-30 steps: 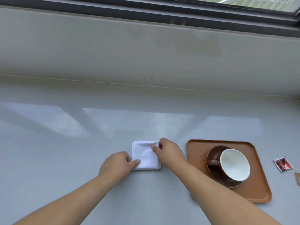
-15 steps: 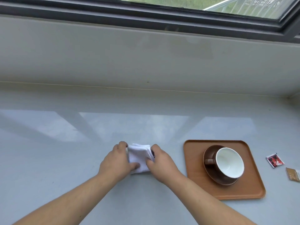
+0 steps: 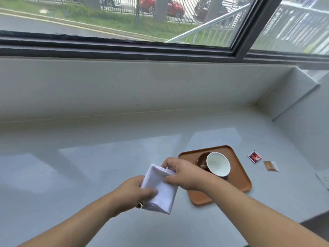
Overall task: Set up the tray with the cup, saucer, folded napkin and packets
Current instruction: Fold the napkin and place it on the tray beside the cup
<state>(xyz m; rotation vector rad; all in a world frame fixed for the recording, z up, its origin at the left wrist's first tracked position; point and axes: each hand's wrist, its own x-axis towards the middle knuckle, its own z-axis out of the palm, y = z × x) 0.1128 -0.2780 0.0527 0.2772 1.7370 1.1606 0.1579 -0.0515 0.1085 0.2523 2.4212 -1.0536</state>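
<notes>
A folded white napkin [image 3: 161,190] is lifted off the grey counter, held between both hands. My left hand [image 3: 133,192] grips its lower left side with the thumb on top. My right hand [image 3: 183,172] pinches its upper right edge. To the right lies a brown tray [image 3: 240,180] with a brown saucer [image 3: 202,158] and a cup [image 3: 218,164], white inside, standing on it. Two packets lie on the counter right of the tray: a red and black one [image 3: 254,156] and a brown sugar packet [image 3: 270,165].
The grey counter [image 3: 89,166] runs to a low back wall under a window. A side wall [image 3: 302,122] closes the right end. A white paper corner [image 3: 324,179] lies at the far right. The counter's front edge shows at the lower right.
Both hands lifted the napkin off the counter and brought it nearer, tilted. The camera view tipped upward, showing the window and street.
</notes>
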